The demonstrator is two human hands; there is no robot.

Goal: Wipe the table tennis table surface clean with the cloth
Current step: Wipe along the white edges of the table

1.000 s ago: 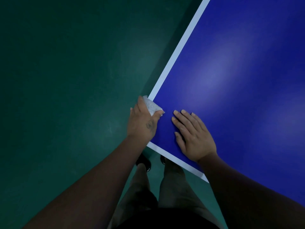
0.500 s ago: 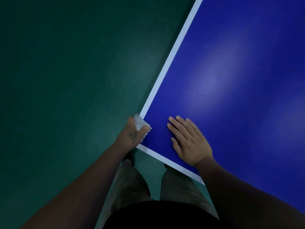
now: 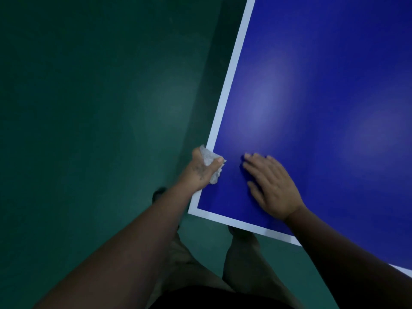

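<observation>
The blue table tennis table [image 3: 312, 90] fills the right of the view, with a white line along its left and near edges. My left hand [image 3: 199, 171] grips a crumpled white cloth [image 3: 210, 160] against the table's left edge, a little above the near corner. Thumb and fingers are curled round the cloth, which sticks out above and below the hand. My right hand [image 3: 270, 186] lies flat on the blue surface to the right of the cloth, fingers straight and pointing up-left.
Dark green floor [image 3: 89, 130] covers the left half of the view. My legs [image 3: 240, 259] and a dark shoe [image 3: 159, 192] show below the table's near corner [image 3: 191, 210].
My left hand slid the cloth down the left edge toward the near corner, and it now sits slightly further up the edge again. The right hand stayed flat on the table.
</observation>
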